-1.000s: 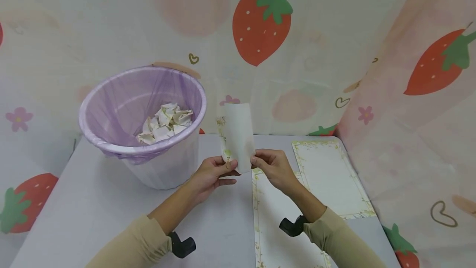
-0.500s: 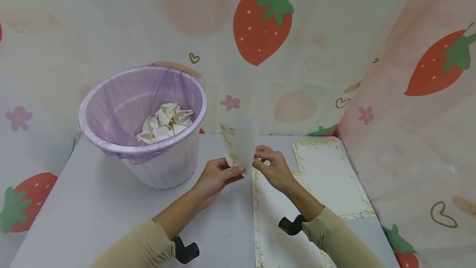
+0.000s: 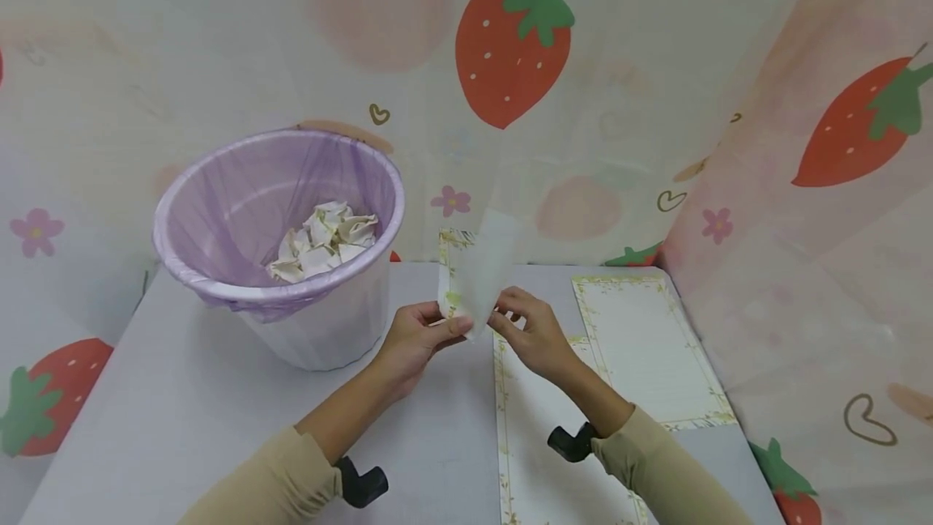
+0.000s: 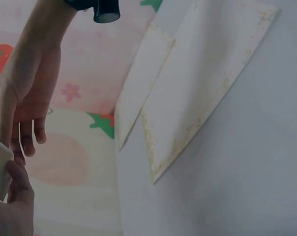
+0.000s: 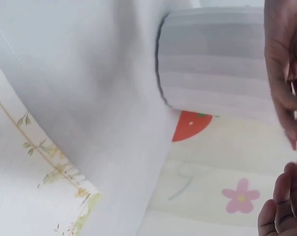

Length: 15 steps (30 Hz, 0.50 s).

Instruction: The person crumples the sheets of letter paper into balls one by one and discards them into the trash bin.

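My left hand [image 3: 415, 339] pinches the lower end of a sheet of paper [image 3: 490, 258] between thumb and fingers. The sheet stands upright, curled or folded lengthwise, its plain white side facing the camera and a floral border showing at the left. At its lower right edge, my right hand [image 3: 535, 330] holds the sheet with thumb and index finger; the exact contact is partly hidden. In the left wrist view, only a corner of the sheet [image 4: 0, 167] shows between the hands. The right wrist view cuts off most of it.
A white bin [image 3: 321, 339] with a purple liner stands left of the hands, crumpled paper [image 3: 321, 245] inside. Two flat sheets with floral borders, a nearer sheet [image 3: 543, 436] and a farther sheet [image 3: 656, 347], lie on the table [image 3: 437, 460] at the right. A strawberry-patterned backdrop [image 3: 619, 63] rises behind.
The upright sheet has been turned and curled further, its top now leaning right and more border showing at the left. Both hands stay close together; the bin and flat sheets have not moved.
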Each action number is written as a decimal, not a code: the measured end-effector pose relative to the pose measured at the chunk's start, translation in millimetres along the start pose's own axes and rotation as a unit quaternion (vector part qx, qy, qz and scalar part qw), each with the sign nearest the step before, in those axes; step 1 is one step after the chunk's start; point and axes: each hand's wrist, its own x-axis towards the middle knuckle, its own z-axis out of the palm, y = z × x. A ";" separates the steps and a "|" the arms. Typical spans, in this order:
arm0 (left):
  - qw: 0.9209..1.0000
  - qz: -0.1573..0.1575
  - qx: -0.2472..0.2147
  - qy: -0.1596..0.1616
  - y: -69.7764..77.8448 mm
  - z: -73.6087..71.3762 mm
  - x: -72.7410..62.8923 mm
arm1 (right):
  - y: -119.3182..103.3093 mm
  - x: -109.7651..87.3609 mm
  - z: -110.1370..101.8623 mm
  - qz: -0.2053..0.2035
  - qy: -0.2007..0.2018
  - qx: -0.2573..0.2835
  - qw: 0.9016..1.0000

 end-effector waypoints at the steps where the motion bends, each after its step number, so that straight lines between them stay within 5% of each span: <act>1: 1.000 0.001 -0.001 0.002 0.8 -0.7 0.4 | -2.4 0.5 -0.5 -0.006 0.007 0.000 1.000; 8: 1.000 -0.010 -0.001 0.001 3.1 -2.9 2.7 | -20.1 5.7 -6.6 -0.030 0.062 0.081 0.994; 15: 0.998 -0.022 0.057 0.022 1.4 -5.3 2.8 | -25.9 5.8 -1.8 -0.025 0.070 0.084 0.994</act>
